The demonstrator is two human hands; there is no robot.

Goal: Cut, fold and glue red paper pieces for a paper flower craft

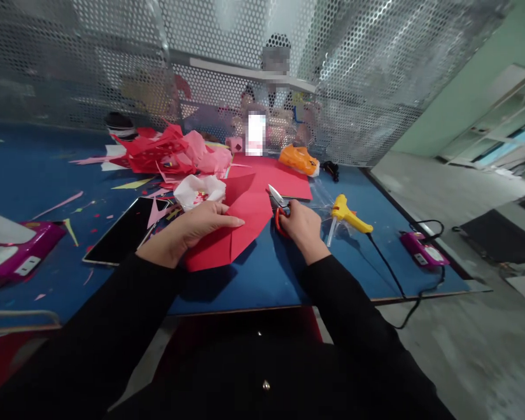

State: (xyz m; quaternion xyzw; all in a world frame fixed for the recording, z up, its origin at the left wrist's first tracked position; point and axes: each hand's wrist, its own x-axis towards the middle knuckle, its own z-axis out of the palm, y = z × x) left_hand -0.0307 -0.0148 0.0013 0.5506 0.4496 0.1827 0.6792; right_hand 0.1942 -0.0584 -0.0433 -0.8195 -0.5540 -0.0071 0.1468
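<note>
My left hand (pixel 199 224) pinches a folded sheet of red paper (pixel 231 224) and holds it slightly above the blue table (pixel 266 274). My right hand (pixel 304 224) is closed round the red handles of a pair of scissors (pixel 280 204). Their silver blades point up and left, next to the paper's right edge. Both of my arms are in black sleeves.
A flat red sheet (pixel 271 172) lies behind the hands. Red and pink paper scraps (pixel 170 151) pile at the back left, with a white crumpled wad (pixel 199 189) nearby. A dark phone (pixel 125 230), a yellow glue gun (pixel 347 213), an orange object (pixel 300 158) and purple devices (pixel 422 251) lie around. A perforated metal screen (pixel 354 70) stands behind.
</note>
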